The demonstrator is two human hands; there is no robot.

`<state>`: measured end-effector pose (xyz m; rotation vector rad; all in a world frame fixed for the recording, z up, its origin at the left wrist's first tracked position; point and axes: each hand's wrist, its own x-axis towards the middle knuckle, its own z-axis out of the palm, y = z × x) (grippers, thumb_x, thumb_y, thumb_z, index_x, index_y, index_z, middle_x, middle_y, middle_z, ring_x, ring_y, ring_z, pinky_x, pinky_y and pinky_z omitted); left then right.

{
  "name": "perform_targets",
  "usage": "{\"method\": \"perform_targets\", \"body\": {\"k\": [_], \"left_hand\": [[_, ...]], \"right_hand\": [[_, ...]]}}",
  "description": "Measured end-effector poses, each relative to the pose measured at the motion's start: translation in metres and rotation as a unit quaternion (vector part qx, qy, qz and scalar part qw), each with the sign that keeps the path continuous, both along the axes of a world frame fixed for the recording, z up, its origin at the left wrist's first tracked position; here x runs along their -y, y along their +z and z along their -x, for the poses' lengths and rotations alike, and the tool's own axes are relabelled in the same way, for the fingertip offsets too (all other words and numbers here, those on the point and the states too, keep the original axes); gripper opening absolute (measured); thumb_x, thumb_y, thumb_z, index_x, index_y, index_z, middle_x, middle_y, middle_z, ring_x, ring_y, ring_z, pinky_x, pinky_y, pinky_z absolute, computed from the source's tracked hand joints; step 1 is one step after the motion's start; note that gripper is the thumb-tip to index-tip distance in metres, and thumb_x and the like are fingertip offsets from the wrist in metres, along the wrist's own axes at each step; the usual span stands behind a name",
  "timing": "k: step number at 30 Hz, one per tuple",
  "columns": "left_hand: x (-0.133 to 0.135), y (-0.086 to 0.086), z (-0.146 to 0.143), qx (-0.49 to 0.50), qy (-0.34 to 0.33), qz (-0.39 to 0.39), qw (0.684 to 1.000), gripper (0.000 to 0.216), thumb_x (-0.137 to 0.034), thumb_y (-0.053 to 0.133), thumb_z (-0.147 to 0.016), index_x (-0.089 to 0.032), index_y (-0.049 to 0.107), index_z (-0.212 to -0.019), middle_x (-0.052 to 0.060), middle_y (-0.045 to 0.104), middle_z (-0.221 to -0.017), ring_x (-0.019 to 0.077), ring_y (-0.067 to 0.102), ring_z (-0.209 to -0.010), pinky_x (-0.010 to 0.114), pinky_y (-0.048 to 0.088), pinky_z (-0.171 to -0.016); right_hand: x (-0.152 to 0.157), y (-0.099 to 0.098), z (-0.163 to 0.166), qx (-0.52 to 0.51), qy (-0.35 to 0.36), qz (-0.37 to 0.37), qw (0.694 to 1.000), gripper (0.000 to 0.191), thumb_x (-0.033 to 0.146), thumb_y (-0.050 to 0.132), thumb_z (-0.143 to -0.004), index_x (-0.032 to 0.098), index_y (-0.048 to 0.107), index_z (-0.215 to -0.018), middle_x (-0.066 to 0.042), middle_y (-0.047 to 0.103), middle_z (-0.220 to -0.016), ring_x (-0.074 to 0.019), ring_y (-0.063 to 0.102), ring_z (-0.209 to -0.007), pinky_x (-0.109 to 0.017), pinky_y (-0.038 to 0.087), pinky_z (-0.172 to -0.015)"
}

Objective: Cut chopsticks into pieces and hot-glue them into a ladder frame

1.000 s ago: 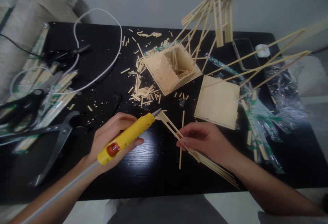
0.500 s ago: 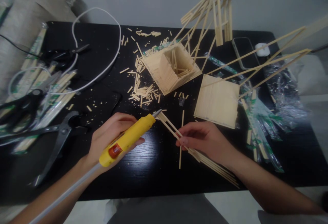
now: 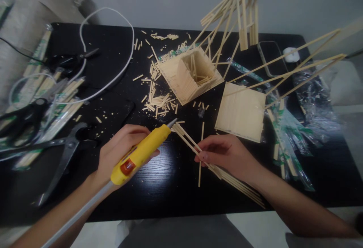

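Observation:
My left hand [image 3: 121,149] is wrapped round a yellow glue gun [image 3: 141,153], whose metal nozzle points up and right. The nozzle tip is close to the far end of a pair of joined wooden sticks [image 3: 187,138]; I cannot tell whether it touches. Those sticks are pinched between the thumb and fingers of my right hand [image 3: 221,151]. Beneath that hand lie more loose sticks [image 3: 244,189] and a single stick [image 3: 199,176] on the black table [image 3: 159,202]. Just beyond stands a hollow wooden box on a square base [image 3: 187,77], beside a flat stick panel [image 3: 241,111].
Cut stick bits [image 3: 161,102] litter the middle. At the left are scissors [image 3: 36,108], pliers [image 3: 70,142], wrapped chopsticks [image 3: 65,92] and a white cable [image 3: 132,43]. A tall stick frame [image 3: 227,21] rises behind. Plastic wrappers [image 3: 295,138] and a phone [image 3: 272,58] lie right.
The glue gun's nozzle has shifted very slightly left and up from the stick ends. My right hand keeps its hold on the sticks, nearly unmoved.

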<state>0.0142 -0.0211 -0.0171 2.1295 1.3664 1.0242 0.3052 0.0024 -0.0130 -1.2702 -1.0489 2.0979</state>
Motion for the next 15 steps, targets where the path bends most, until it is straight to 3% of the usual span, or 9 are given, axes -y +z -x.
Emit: {"method": "perform_targets", "body": {"k": [15], "left_hand": [[0.0017, -0.0057, 0.006, -0.034, -0.035, 0.011, 0.999, 0.027, -0.024, 0.081, -0.085, -0.027, 0.072, -0.11, 0.003, 0.074, -0.109, 0.0189, 0.073, -0.088, 0.028, 0.061, -0.076]], "right_hand": [[0.0019, 0.0001, -0.0035, -0.035, 0.005, 0.008, 0.999, 0.013, 0.029, 0.09, -0.081, 0.022, 0.083, -0.09, -0.001, 0.083, -0.081, -0.009, 0.075, -0.068, -0.016, 0.06, -0.065]]}}
